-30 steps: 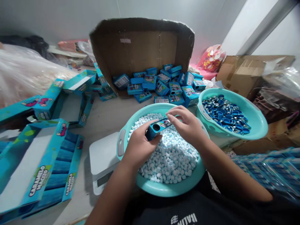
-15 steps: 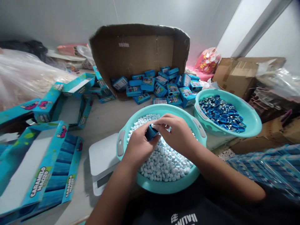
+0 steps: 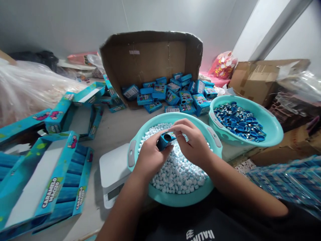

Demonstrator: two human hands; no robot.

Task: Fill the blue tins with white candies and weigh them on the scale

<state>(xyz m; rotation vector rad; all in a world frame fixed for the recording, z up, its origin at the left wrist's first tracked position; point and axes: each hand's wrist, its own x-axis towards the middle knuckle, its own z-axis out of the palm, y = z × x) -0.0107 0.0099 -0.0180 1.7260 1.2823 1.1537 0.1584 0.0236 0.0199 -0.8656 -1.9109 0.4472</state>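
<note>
My left hand (image 3: 150, 155) grips a small blue candy box (image 3: 166, 140) with a round hole in its end, held over a teal basin (image 3: 175, 198) full of small white and pale blue candies (image 3: 179, 172). My right hand (image 3: 192, 144) is closed on the box's far end, fingers curled over it. A second teal basin (image 3: 271, 134) to the right holds several blue and silver caps (image 3: 238, 122). Behind the basins a tipped brown carton (image 3: 150, 60) spills several of the same small blue boxes (image 3: 173, 93).
A white scale (image 3: 112, 175) sits under the near basin's left side. Open blue display cartons (image 3: 50, 180) marked "Caramelo Macizo" lie at the left, clear plastic bags (image 3: 27, 90) behind them. Brown cardboard boxes (image 3: 260, 80) and blue wrapped packs (image 3: 288, 182) stand at the right.
The box, held lengthwise a second ago, was covered by both hands and now shows its holed end again. My right hand closed in on it. The view shifted slightly.
</note>
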